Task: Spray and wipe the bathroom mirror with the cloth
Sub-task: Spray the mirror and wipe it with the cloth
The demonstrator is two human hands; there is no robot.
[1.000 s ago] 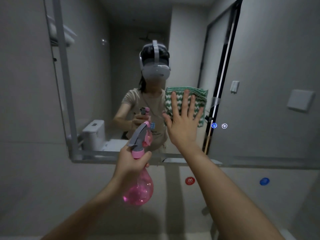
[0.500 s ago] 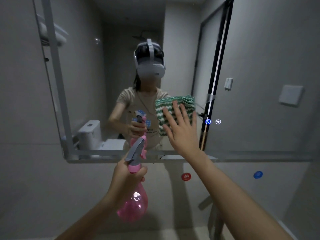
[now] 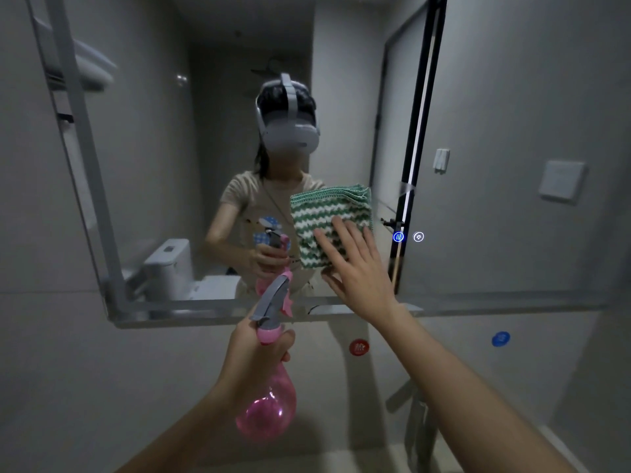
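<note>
Since half a second ago the right hand has slid the cloth a little up and to the right across the glass, while the left hand has kept the bottle in much the same place below the mirror's lower edge. At far left, the mirror (image 3: 164, 138) reflects a white toilet (image 3: 170, 268) low in its corner and a shelf with something white on it up high. Next comes the left hand (image 3: 254, 358), its fingers curled round the neck of a pink spray bottle (image 3: 268, 413), whose grey trigger head tilts up toward the glass and overlaps the mirror's bottom frame. Right of it, the right hand (image 3: 358, 273) lies flat with its fingers straight and spread, pressing a green and white striped cloth (image 3: 329, 221) against the mirror; the cloth's upper part shows above the fingertips. Further right, two small lit touch icons (image 3: 408, 237) glow on the glass, and below the mirror a red round sticker (image 3: 359, 347) and a blue round sticker (image 3: 501, 339) sit on the grey wall
</note>
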